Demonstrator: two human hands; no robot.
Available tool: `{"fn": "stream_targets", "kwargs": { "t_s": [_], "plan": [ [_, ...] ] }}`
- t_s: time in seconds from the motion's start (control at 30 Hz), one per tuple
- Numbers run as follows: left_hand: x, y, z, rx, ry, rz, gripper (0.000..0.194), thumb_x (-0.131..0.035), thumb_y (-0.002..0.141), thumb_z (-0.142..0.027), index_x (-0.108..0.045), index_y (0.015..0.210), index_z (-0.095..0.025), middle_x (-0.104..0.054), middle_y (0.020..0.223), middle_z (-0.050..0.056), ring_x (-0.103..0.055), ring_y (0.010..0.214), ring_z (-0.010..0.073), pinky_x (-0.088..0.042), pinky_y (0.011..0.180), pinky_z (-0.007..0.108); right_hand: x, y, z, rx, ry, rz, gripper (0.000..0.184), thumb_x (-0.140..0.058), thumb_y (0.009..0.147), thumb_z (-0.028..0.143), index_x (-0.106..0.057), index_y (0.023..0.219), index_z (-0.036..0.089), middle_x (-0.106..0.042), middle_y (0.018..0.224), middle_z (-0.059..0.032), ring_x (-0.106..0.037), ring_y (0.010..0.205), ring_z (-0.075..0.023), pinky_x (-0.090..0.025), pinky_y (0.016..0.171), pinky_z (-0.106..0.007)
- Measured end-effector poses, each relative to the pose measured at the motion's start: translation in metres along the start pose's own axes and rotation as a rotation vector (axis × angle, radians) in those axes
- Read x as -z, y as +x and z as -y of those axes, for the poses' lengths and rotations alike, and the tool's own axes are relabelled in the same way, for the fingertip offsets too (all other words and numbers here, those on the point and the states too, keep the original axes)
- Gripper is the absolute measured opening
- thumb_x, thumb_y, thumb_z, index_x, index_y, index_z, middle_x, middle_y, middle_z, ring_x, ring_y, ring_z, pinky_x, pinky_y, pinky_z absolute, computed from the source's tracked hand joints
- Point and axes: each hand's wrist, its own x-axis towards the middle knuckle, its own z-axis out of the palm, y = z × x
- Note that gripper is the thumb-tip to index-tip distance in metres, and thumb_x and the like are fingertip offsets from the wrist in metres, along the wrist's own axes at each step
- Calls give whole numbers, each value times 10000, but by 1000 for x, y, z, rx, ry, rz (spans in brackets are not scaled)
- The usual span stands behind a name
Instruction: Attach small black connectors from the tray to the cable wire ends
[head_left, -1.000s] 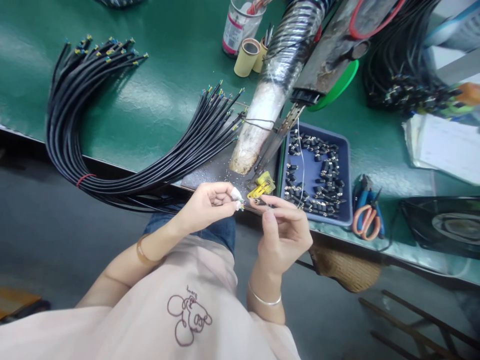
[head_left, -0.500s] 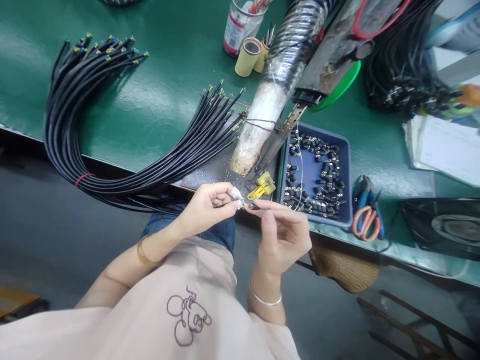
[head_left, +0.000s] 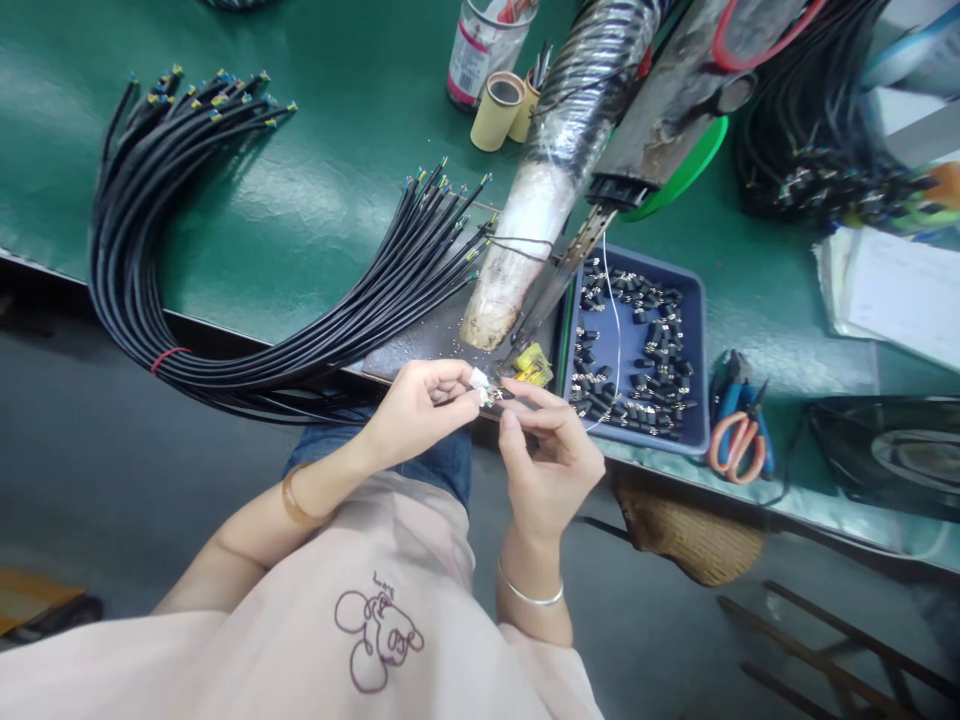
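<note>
My left hand, with white coverings on the thumb and fingertip, pinches the end of a black cable whose small coloured wires stick out. Fingertips of my right hand close on a small black connector, its metal pins turned toward those wires. Wires and pins meet or nearly meet; fingers partly hide the contact. Just above, the metal tip of a clamped soldering iron points down beside a yellow block. A thick bundle of black cables, tied in red, curves along the left.
A blue tray of black connectors stands at right, with pliers beside it. A foil-wrapped duct hangs over the bench. Behind are a plastic tub and cardboard tubes. Papers lie at far right.
My right hand has moved left, bringing the connector up to the wire ends. My left hand has barely moved and keeps its pinch.
</note>
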Motion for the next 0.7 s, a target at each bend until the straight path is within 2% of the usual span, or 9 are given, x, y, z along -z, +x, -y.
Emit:
{"fn": "stream_targets", "kwargs": {
  "t_s": [0.13, 0.37, 0.7],
  "plan": [
    [-1, 2, 2, -20, 34, -26, 152, -632, 744, -272, -583, 667, -151, -432, 569, -52, -352, 527, 66, -288, 513, 204, -1, 3, 0, 21, -10, -10, 119, -695, 874, 165, -633, 780, 206, -794, 1007, -51, -780, 844, -172, -661, 776, -324],
    [-3, 5, -1, -91, 78, -66, 127, -618, 775, -251, -596, 702, -149, -423, 565, -58, -374, 525, 67, -315, 518, 200, -5, 5, -2, 61, -5, -40, 91, -703, 874, 157, -651, 823, 211, -787, 1051, -51, -766, 971, -182, -664, 809, -333],
    [-5, 8, 1, -122, 88, -139, 119, -647, 779, -241, -630, 720, -140, -500, 556, -45, -442, 530, 77, -378, 519, 191, -10, 12, -2, 69, -20, -53, 92, -709, 875, 178, -656, 809, 215, -779, 1050, -45, -761, 957, -182, -669, 789, -341]
  ]
}}
